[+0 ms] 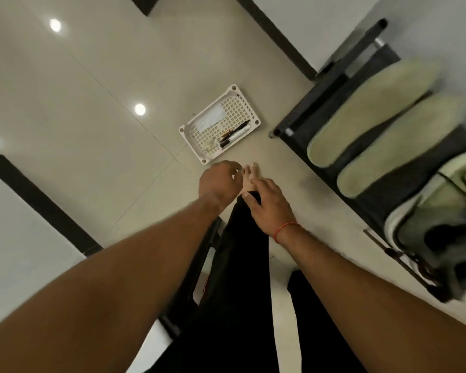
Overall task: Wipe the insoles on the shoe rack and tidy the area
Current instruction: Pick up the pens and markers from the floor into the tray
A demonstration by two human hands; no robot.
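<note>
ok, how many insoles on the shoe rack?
2. The first insole lies on the shoe rack towards its far end; the second insole lies beside it, next to the sneaker. Others may be hidden below or out of frame.

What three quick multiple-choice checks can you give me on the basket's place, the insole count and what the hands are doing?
1. Where is the white perforated plastic basket?
A on the tiled floor, beside the black fabric shoe rack
B on top of that rack
C held in one hand

2. How many pale green insoles lie on the rack?
A one
B two
C four

3. What are the hands doing?
A both are off the insoles
B the left presses an insole
C the right lifts the basket

Answers:
1 A, the basket sits on the tiles, apart from the rack.
2 B, one insole lies beside the other.
3 A, the left hand and right hand hover over the floor by the person's legs, clear of the rack.
</note>
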